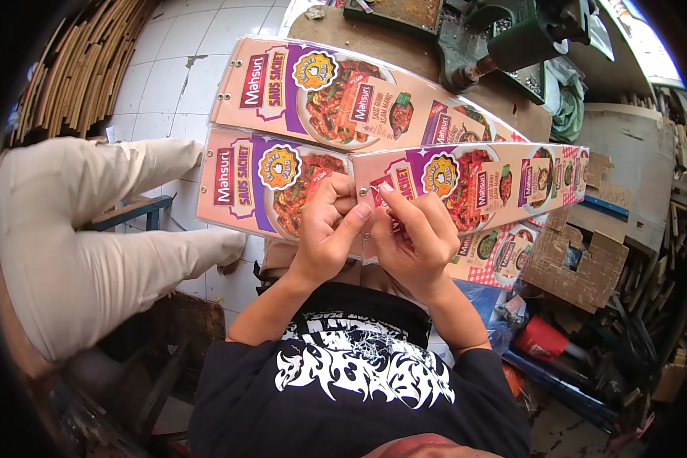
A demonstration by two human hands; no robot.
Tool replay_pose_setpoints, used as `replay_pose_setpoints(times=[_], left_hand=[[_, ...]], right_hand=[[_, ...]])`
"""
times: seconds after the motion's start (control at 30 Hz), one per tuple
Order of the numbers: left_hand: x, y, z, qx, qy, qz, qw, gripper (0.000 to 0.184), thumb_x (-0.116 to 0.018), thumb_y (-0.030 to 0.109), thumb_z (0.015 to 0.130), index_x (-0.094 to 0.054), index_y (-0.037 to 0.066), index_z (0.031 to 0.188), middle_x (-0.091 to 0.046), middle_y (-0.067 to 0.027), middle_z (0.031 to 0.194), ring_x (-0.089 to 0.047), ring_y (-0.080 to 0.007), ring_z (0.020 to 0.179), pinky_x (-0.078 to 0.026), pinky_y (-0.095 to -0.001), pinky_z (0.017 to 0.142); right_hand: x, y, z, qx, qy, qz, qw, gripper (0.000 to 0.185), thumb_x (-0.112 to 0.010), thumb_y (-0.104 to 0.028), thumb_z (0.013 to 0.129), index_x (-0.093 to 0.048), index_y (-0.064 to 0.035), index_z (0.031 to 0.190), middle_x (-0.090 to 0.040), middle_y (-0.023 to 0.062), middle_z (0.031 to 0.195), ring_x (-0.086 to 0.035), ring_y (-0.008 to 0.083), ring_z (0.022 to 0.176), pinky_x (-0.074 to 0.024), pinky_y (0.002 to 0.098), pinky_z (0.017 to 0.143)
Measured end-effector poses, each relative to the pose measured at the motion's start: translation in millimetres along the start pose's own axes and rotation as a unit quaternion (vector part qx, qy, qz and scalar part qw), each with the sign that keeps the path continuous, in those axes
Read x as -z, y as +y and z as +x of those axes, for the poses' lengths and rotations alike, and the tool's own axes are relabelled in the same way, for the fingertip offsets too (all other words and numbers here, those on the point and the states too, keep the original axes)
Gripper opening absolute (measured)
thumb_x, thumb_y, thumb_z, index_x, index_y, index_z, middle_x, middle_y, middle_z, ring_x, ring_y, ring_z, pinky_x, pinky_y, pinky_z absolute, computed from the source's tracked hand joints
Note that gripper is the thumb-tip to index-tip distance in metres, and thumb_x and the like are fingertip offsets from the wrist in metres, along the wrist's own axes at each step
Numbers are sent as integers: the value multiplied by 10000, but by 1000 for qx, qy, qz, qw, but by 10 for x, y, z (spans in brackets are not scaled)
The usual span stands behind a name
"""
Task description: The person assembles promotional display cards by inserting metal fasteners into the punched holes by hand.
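Note:
My left hand (330, 230) is closed, its thumb and curled fingers pinched together at the left edge of a printed banner sheet (504, 182). Close beside it, my right hand (414, 235) is also closed, fingertips bent over the same edge near a metal eyelet. Any small item between the fingertips is too hidden to name. Under my left hand lies a second printed sheet (233, 206) with matching food pictures. Another stack of these sheets (275, 95) lies farther off, with eyelets along its left end.
A green press machine (466, 46) stands on the workbench (404, 34) at the back right. Wooden strips (84, 69) lean at upper left. Another person's legs in beige trousers (91, 252) are at left. Cut cardboard (580, 259) and a red object (542, 340) lie at right.

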State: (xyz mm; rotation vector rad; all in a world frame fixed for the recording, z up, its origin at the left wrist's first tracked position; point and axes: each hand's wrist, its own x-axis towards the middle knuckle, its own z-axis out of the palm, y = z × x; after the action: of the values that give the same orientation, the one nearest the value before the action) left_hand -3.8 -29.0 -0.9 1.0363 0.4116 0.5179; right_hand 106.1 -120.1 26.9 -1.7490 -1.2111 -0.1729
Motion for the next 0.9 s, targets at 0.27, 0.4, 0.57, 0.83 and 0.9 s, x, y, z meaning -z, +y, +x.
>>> replay_pose_setpoints(times=[0.27, 0.4, 0.57, 0.83, 0.9], left_hand=[[13, -31, -10, 0, -5, 4, 1000, 237, -503, 50, 980, -436, -41, 1189, -635, -166, 1100, -630, -146, 996, -496, -248, 857], [-20, -37, 1, -16, 8, 11, 1000, 195, -501, 32, 983, -427, -27, 1154, -657, -161, 1045, -628, -114, 931, -501, -216, 771], [-23, -25, -3, -14, 13, 12, 1000, 186, -503, 33, 983, -431, -26, 1145, -654, -146, 1021, -627, -107, 895, -492, -209, 754], [13, -40, -13, -2, 15, 2, 1000, 182, -558, 64, 965, -460, -18, 1095, -617, -90, 1003, -616, -90, 888, -485, -212, 746], [26, -37, -10, 6, 16, -7, 1000, 183, -566, 74, 966, -465, -16, 1089, -624, -93, 994, -617, -87, 873, -485, -211, 737]], right_hand=[[-57, 69, -58, 75, -2, -48, 996, 370, -704, 43, 676, -701, -26, 1039, -482, 17, 649, -459, 191, 547, -365, 321, 511], [-34, 49, -22, 68, -29, -51, 996, 376, -711, 34, 670, -704, -32, 1040, -473, 14, 651, -455, 191, 551, -357, 323, 515], [-11, 45, -18, 32, -41, -23, 998, 376, -715, 36, 673, -710, -39, 1042, -487, 22, 655, -461, 191, 551, -362, 324, 512], [83, -15, -14, -97, -12, 73, 993, 367, -714, 76, 696, -705, -17, 1051, -560, 50, 679, -504, 143, 543, -410, 265, 486], [98, -6, -9, -104, -9, 88, 991, 368, -709, 83, 703, -704, -12, 1058, -569, 54, 683, -509, 130, 539, -415, 251, 482]])
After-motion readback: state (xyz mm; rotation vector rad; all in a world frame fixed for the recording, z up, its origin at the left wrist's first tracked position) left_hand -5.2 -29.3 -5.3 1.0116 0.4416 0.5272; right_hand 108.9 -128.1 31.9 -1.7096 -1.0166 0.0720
